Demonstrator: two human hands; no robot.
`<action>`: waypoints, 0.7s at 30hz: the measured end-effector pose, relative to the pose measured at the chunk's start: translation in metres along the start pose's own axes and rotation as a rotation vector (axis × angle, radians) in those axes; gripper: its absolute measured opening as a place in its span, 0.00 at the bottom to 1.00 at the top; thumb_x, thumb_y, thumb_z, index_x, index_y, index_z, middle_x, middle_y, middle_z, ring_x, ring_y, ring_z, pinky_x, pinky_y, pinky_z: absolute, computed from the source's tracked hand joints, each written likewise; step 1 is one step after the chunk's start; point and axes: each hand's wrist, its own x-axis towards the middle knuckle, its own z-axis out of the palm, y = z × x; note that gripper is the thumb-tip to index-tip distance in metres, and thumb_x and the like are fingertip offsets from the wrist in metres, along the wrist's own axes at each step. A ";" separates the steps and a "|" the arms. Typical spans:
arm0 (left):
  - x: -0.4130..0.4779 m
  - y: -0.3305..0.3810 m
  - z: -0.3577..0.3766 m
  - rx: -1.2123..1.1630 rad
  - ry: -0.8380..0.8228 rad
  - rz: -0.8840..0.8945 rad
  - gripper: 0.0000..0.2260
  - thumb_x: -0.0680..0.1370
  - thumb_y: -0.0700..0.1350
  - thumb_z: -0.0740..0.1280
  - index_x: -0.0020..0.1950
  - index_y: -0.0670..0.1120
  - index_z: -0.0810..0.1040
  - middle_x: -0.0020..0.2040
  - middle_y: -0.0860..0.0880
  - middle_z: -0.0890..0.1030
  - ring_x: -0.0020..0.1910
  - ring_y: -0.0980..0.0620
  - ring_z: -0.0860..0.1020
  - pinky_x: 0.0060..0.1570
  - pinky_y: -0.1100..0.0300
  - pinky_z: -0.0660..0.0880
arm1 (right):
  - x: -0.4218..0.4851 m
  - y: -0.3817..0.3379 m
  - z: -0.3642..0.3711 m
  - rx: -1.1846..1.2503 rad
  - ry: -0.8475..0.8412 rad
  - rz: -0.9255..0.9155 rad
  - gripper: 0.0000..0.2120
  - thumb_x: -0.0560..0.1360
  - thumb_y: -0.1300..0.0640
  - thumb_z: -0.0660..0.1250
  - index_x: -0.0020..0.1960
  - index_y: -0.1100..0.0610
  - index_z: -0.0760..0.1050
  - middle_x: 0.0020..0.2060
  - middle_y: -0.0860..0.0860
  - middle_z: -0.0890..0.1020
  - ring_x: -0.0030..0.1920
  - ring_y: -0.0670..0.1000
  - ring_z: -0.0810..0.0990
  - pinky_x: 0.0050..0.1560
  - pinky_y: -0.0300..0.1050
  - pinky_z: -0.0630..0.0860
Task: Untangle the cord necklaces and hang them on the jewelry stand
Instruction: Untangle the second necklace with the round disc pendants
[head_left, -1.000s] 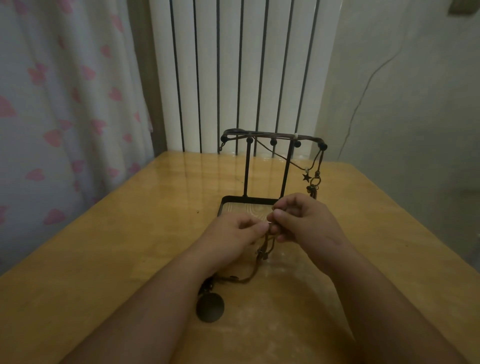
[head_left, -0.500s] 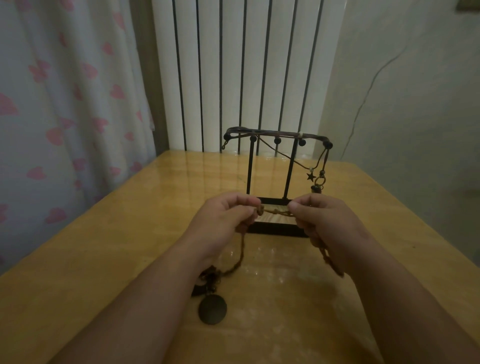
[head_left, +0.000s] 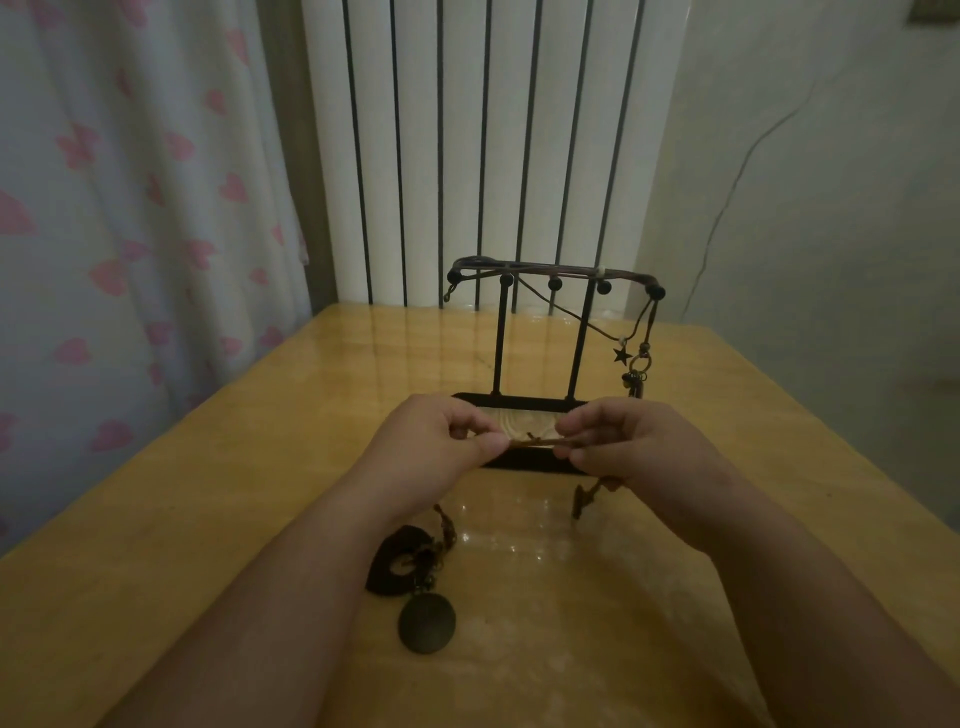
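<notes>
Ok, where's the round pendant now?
Head view, lower centre: the round pendant lies on the table beside the left forearm, just below the heart-shaped pendant.

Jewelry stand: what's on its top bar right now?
A cord necklace lies along it, its star charm and a charm cluster hanging off the right end. Left hand and right hand cover the base front; anything there is hidden.

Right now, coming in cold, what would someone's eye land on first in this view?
The left hand and right hand, mid-frame, pinch a brown cord stretched between them in front of the black jewelry stand. A star charm hangs from the stand's right end. Nearer the camera, a round dark pendant lies on the yellow table.
</notes>
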 end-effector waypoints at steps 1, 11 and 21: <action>0.000 0.000 -0.001 0.000 0.003 -0.004 0.04 0.79 0.48 0.69 0.46 0.54 0.83 0.43 0.55 0.80 0.45 0.58 0.76 0.41 0.62 0.70 | 0.001 0.002 0.001 -0.109 0.039 -0.015 0.09 0.76 0.64 0.68 0.49 0.51 0.81 0.42 0.48 0.84 0.40 0.43 0.81 0.40 0.39 0.73; 0.010 0.004 -0.012 -0.083 0.014 -0.235 0.12 0.81 0.42 0.64 0.37 0.43 0.75 0.32 0.46 0.74 0.31 0.50 0.73 0.34 0.56 0.70 | 0.007 0.007 -0.006 -0.173 0.159 -0.008 0.08 0.80 0.59 0.62 0.48 0.49 0.79 0.41 0.50 0.82 0.42 0.47 0.81 0.40 0.40 0.80; 0.000 0.003 -0.003 0.129 -0.204 -0.066 0.14 0.75 0.38 0.70 0.53 0.57 0.76 0.50 0.56 0.81 0.51 0.58 0.79 0.48 0.59 0.78 | 0.006 0.003 0.006 0.029 0.148 -0.076 0.11 0.81 0.61 0.61 0.48 0.53 0.81 0.36 0.50 0.81 0.27 0.42 0.72 0.29 0.38 0.71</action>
